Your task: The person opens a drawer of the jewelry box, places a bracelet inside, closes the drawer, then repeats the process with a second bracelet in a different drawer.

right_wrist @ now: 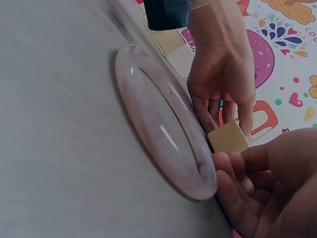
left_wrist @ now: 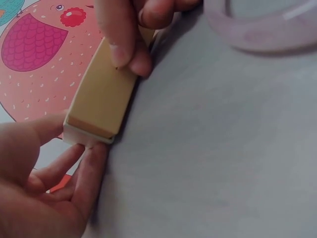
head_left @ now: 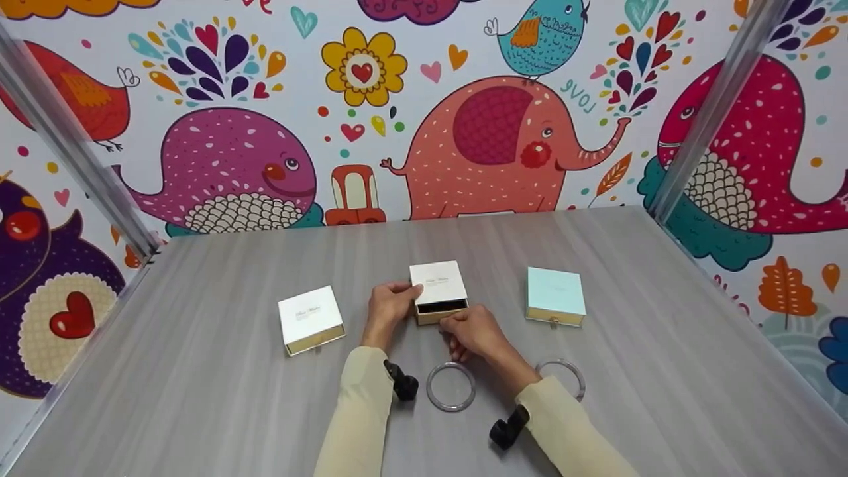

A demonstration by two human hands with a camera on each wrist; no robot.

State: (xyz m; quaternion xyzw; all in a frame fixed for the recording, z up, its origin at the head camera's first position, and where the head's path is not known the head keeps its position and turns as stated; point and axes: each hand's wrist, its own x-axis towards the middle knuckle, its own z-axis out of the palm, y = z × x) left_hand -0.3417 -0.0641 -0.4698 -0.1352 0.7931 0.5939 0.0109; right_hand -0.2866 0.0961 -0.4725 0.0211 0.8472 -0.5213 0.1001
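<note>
A white drawer-style gift box (head_left: pixel 438 281) with small print on its lid stands mid-table, its gold drawer (left_wrist: pixel 101 89) pulled partly out, showing a dark interior. My left hand (head_left: pixel 389 308) grips the sleeve of this box by its left side, thumb near the top edge. At the drawer's front, my right hand (head_left: pixel 480 333) pinches with thumb and fingers; the pull itself is hidden behind them. Just below the right hand lies a translucent pale-lilac bangle (right_wrist: pixel 136 109) flat on the table. A second bangle (head_left: pixel 582 384) is partly covered by the right forearm.
Another white box (head_left: pixel 310 315) with a gold front sits to the left, closed. To the right is a closed mint-green box (head_left: pixel 555 291) with a small pull. A patterned wall (head_left: pixel 364 132) rises behind the grey table (head_left: pixel 199 397), with metal posts (head_left: pixel 709 126) at both sides.
</note>
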